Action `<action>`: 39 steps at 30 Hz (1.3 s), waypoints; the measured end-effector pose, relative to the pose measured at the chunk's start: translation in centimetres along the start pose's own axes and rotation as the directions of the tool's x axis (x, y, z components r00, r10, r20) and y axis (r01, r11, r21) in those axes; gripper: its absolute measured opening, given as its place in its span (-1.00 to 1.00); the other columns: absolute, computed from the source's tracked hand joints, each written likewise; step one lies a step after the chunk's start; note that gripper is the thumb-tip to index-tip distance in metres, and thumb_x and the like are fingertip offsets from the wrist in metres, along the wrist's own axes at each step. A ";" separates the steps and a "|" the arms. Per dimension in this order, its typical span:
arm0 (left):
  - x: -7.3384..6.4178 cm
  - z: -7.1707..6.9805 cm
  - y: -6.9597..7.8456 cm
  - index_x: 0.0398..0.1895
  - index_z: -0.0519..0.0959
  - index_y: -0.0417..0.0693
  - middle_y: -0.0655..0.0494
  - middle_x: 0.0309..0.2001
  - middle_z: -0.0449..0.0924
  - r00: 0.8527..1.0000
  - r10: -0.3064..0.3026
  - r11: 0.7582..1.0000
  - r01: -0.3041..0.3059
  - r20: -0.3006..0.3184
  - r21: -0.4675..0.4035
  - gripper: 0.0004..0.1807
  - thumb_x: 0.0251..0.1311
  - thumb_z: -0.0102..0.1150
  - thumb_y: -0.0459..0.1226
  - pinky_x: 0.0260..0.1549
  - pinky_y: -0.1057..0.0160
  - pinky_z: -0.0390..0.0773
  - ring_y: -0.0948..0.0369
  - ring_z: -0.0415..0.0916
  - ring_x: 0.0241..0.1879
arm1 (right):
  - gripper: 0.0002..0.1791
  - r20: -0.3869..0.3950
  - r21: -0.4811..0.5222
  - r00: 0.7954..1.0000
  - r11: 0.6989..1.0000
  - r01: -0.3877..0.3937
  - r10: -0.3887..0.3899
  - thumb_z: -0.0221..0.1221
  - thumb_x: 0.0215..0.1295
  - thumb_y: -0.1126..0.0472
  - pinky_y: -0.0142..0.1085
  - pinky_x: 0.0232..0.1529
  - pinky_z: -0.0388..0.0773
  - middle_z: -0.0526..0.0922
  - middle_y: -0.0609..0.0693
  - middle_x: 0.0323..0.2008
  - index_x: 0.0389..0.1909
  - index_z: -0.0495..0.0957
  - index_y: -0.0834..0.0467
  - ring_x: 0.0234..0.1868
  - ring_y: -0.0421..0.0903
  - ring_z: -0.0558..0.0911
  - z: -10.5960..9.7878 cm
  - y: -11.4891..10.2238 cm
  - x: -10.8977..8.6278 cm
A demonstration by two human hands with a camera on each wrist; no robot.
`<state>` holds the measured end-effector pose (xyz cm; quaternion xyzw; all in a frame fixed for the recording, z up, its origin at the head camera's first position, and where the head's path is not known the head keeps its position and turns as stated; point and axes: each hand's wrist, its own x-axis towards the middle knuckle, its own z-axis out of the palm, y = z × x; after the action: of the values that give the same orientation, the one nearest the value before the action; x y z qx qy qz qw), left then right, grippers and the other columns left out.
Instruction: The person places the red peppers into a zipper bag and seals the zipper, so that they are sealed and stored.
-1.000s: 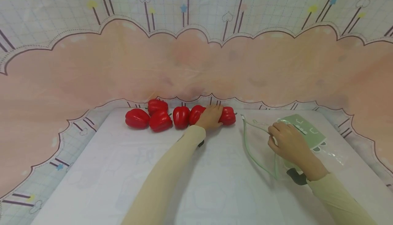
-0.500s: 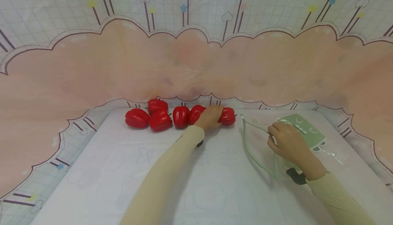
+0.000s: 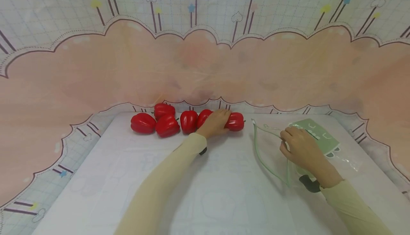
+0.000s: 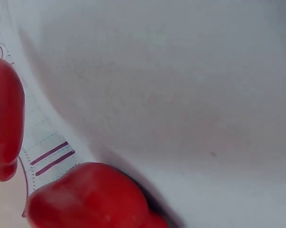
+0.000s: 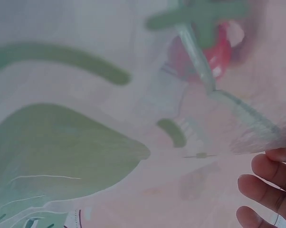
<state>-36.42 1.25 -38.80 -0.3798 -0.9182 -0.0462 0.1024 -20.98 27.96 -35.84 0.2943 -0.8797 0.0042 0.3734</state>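
Observation:
At the right end of a row of red bell peppers, my left hand (image 3: 214, 124) grips one bell pepper (image 3: 236, 122), its stem pointing right. In the left wrist view a fingertip lies on that pepper (image 4: 9, 114), while another pepper (image 4: 90, 199) sits below it. My right hand (image 3: 302, 149) pinches the upper edge of a clear plastic pouch (image 3: 326, 143) with green trim and a green cartoon print. The trim (image 3: 259, 158) forms a raised loop left of the hand. Up close, the right wrist view shows curled fingers (image 5: 264, 185) at the film's edge.
Several more peppers line the back of the white table (image 3: 105, 178): one at far left (image 3: 143, 123), one behind (image 3: 164, 111), others (image 3: 167, 126) towards the left hand. A patterned cloth backdrop (image 3: 205, 67) rises directly behind them.
My left hand and the pepper it grips have shifted slightly left, and the left forearm has swung left. The right hand and pouch stay almost in place.

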 end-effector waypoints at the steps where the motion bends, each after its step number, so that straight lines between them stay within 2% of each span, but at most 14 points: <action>1: -0.2 -0.1 0.0 0.31 0.28 -0.16 -0.02 0.24 0.42 1.000 0.005 1.000 -0.005 -0.009 -0.002 -0.18 -0.03 0.40 -0.11 0.27 0.10 0.35 0.06 0.31 0.28 | -0.97 -0.004 0.001 1.000 1.000 0.002 -0.002 0.08 -0.14 0.38 -0.20 -0.57 0.34 0.44 0.05 -0.59 -0.60 0.42 0.24 -0.56 -0.04 0.40 0.0 0.0 0.0; 5: -1.1 -0.6 0.1 0.28 0.31 -0.17 -0.03 0.19 0.47 0.997 0.035 0.999 -0.036 -0.073 -0.011 -0.18 -0.08 0.43 -0.13 0.24 0.12 0.40 0.06 0.36 0.23 | -0.96 -0.011 -0.002 1.000 1.000 0.010 -0.010 0.07 -0.15 0.37 -0.21 -0.59 0.32 0.42 0.03 -0.60 -0.61 0.40 0.22 -0.57 -0.06 0.38 -0.1 0.2 -0.1; 8: -1.8 -1.2 0.3 0.24 0.35 -0.19 -0.05 0.14 0.51 0.990 0.069 0.997 -0.071 -0.127 -0.012 -0.21 -0.10 0.45 -0.15 0.19 0.12 0.45 0.06 0.41 0.17 | -0.96 -0.011 0.001 1.000 1.000 0.014 -0.014 0.06 -0.14 0.37 -0.23 -0.60 0.30 0.40 0.02 -0.60 -0.61 0.39 0.22 -0.57 -0.07 0.37 -0.1 0.2 -0.1; 13: -2.9 -2.3 1.0 0.20 0.39 -0.16 -0.03 0.09 0.55 0.975 0.129 0.991 -0.132 -0.180 -0.002 -0.24 -0.12 0.46 -0.15 0.16 0.13 0.48 0.07 0.46 0.13 | -0.97 -0.012 0.009 1.000 1.000 0.011 -0.011 0.07 -0.14 0.38 -0.23 -0.59 0.30 0.40 0.02 -0.60 -0.61 0.40 0.23 -0.57 -0.07 0.38 -0.3 0.2 -0.2; 20: -4.2 -3.2 2.1 0.15 0.43 -0.11 0.05 0.03 0.61 0.935 0.240 0.970 -0.237 -0.259 0.044 -0.28 -0.14 0.46 -0.10 0.11 0.19 0.52 0.13 0.53 0.06 | -0.97 -0.023 0.000 1.000 1.000 0.008 -0.008 0.07 -0.13 0.37 -0.21 -0.59 0.31 0.40 0.04 -0.60 -0.60 0.40 0.25 -0.56 -0.04 0.40 -0.5 0.1 -0.2; 22: -4.6 -3.6 2.6 0.14 0.44 -0.11 0.05 0.02 0.62 0.927 0.263 0.964 -0.261 -0.267 0.043 -0.29 -0.14 0.46 -0.09 0.09 0.20 0.53 0.14 0.54 0.04 | -0.97 -0.018 -0.002 1.000 1.000 -0.001 0.001 0.07 -0.13 0.37 -0.19 -0.58 0.32 0.41 0.04 -0.60 -0.60 0.40 0.25 -0.55 -0.03 0.40 -0.7 0.1 -0.1; 27: -5.3 -4.6 3.8 0.14 0.44 -0.11 0.07 -0.01 0.62 0.917 0.307 0.950 -0.310 -0.255 0.031 -0.29 -0.14 0.46 -0.09 0.05 0.26 0.56 0.17 0.54 0.01 | -0.96 -0.020 0.003 1.000 1.000 -0.013 0.013 0.09 -0.14 0.37 -0.16 -0.55 0.35 0.41 0.04 -0.60 -0.60 0.41 0.24 -0.56 -0.03 0.40 -0.9 0.2 0.0; 30: -5.5 -5.0 4.5 0.12 0.44 -0.13 0.07 -0.02 0.62 0.904 0.345 0.937 -0.348 -0.253 0.036 -0.30 -0.12 0.44 -0.07 0.05 0.28 0.55 0.18 0.54 0.00 | -0.97 -0.032 0.004 0.999 1.000 -0.005 0.005 0.07 -0.14 0.37 -0.17 -0.55 0.35 0.40 0.03 -0.61 -0.61 0.40 0.25 -0.56 -0.03 0.40 -0.9 0.2 0.0; 33: -5.5 -4.9 5.2 0.12 0.44 -0.11 0.08 -0.01 0.62 0.891 0.376 0.925 -0.376 -0.255 0.049 -0.32 -0.09 0.42 -0.05 0.05 0.30 0.55 0.19 0.54 0.01 | -0.97 -0.022 0.003 1.000 1.000 -0.014 0.014 0.08 -0.13 0.37 -0.17 -0.53 0.38 0.41 0.04 -0.61 -0.61 0.41 0.25 -0.55 -0.03 0.40 -1.0 0.2 0.0; 39: -5.1 -4.9 6.7 0.13 0.44 -0.09 0.11 -0.01 0.60 0.882 0.403 0.913 -0.405 -0.243 0.045 -0.35 -0.04 0.39 -0.06 0.05 0.35 0.53 0.22 0.52 0.02 | -0.96 0.040 -0.002 0.997 0.998 -0.058 0.058 0.10 -0.12 0.36 -0.15 -0.47 0.43 0.44 0.04 -0.59 -0.57 0.43 0.25 -0.51 -0.02 0.42 -1.2 0.0 -0.1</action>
<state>-27.39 1.67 -35.17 -0.5541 -0.7989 -0.0742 0.2220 -20.16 28.33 -35.06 0.2685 -0.8953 0.0088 0.3554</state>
